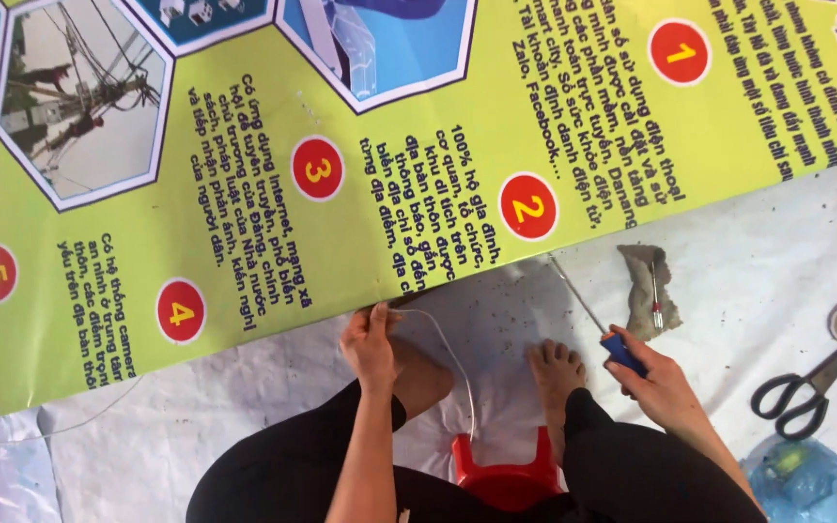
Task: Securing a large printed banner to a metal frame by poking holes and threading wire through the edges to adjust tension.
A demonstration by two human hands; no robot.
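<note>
Our left hand (370, 341) pinches a white cord (449, 360) against the green banner's (244, 194) lower edge; our right hand (659, 380) is closed around a blue-handled screwdriver (593, 318). Seemingly we're threading the hem; next calls for steady feeding.

left hand (370, 341) pinching white wire (452, 363) at banner (244, 194) edge | right hand (666, 387) gripping blue screwdriver (598, 324) | scissors (816, 383) off right
</note>
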